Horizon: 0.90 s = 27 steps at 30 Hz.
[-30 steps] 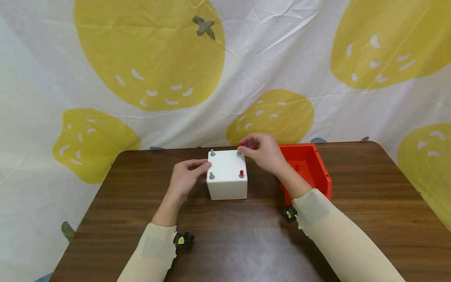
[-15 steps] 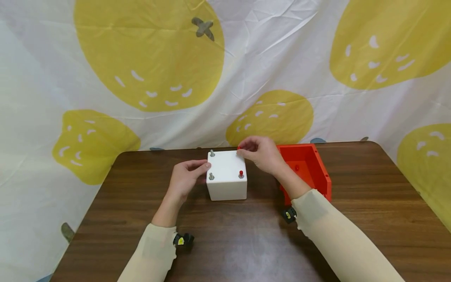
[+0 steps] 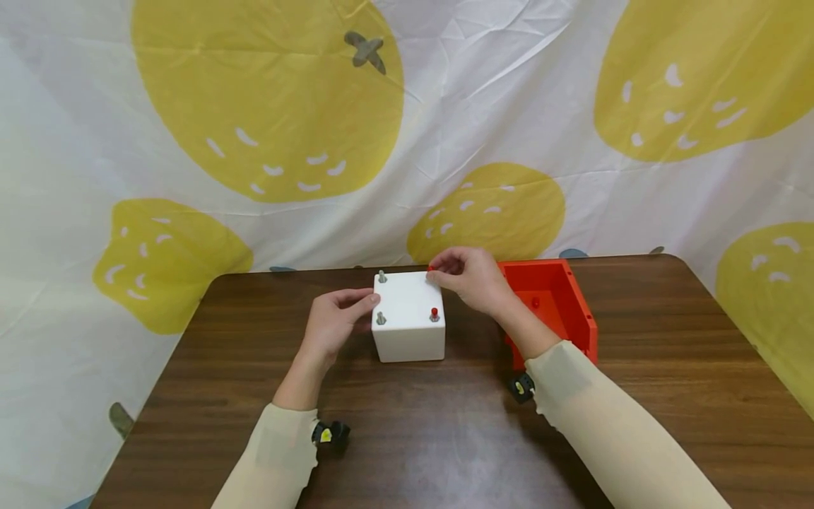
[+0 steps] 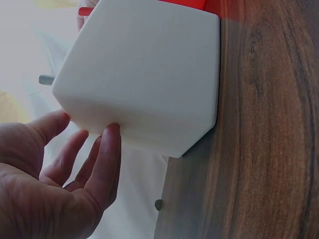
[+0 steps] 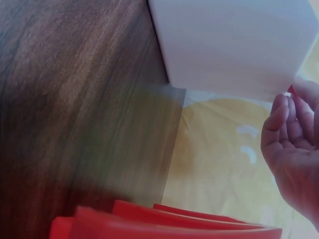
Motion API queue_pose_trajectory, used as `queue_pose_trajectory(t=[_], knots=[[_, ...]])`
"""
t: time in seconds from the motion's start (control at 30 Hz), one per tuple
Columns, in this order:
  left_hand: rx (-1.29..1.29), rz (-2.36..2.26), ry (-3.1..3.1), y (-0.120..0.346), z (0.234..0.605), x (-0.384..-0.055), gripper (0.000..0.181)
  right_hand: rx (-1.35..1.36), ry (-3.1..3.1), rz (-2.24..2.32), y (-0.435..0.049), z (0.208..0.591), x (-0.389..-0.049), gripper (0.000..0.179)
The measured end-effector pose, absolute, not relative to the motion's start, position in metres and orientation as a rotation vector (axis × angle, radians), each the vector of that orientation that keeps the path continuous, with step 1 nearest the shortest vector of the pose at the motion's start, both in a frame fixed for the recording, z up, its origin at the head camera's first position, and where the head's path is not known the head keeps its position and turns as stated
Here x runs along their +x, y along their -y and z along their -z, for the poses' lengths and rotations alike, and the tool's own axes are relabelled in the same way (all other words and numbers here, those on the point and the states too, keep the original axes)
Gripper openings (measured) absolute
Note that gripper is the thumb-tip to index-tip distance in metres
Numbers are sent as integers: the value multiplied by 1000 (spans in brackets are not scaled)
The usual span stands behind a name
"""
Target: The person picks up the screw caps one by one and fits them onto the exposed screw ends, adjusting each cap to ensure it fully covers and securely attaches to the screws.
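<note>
A white box stands on the wooden table, with upright threaded bolts at its top corners. My left hand touches the box's left side with fairly straight fingers, its thumb at the top edge. At the far right corner, my right hand pinches a small red cap between thumb and fingertip; the bolt there is hidden behind the thumb. Another red cap sits on the near right bolt. The far left bolt and the near left bolt are bare metal.
A red open bin stands right of the box, partly under the right forearm, with a small red piece inside. A curtain with a yellow fruit print hangs behind the table's far edge.
My right hand has come down slightly at the far right corner, lowering the red cap so that the bolt beneath is now hidden. The left hand has stayed against the box.
</note>
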<state>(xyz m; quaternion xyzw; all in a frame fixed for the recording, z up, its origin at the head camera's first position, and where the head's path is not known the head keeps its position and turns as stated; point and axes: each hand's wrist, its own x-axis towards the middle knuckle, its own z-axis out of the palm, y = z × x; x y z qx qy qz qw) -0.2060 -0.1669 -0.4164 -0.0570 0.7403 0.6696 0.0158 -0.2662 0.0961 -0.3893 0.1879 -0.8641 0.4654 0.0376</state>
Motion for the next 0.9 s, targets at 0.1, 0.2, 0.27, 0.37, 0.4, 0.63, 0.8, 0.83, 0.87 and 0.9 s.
queue_pose_trajectory(t=[0.1,0.2,0.27,0.37,0.4,0.63,0.8,0.83,0.87,0.9], knots=[[-174,-2094,-2291,167,416,-207,35,568,2660,-1430,-96,389,-266,18],[-174,-2098,-2287,168,416,-207,36,568,2659,-1443,-95,388,-266,18],[-177,-2094,-2290,169,416,-207,36,574,2655,-1450,-95,388,-266,18],[-184,-2090,-2294,170,416,-207,36,583,2648,-1462,-94,388,-267,18],[-185,-2089,-2294,170,415,-207,36,583,2646,-1465,-93,388,-267,18],[-192,-2084,-2292,171,414,-206,37,559,2658,-1464,-90,388,-266,17],[-191,-2079,-2296,171,415,-207,37,560,2650,-1467,-90,388,-266,17],[-190,-2080,-2296,171,415,-207,37,562,2646,-1469,-91,388,-266,17],[-189,-2080,-2294,170,415,-208,37,563,2645,-1467,-92,389,-266,17],[-187,-2081,-2293,170,416,-208,37,562,2644,-1467,-93,389,-266,18]])
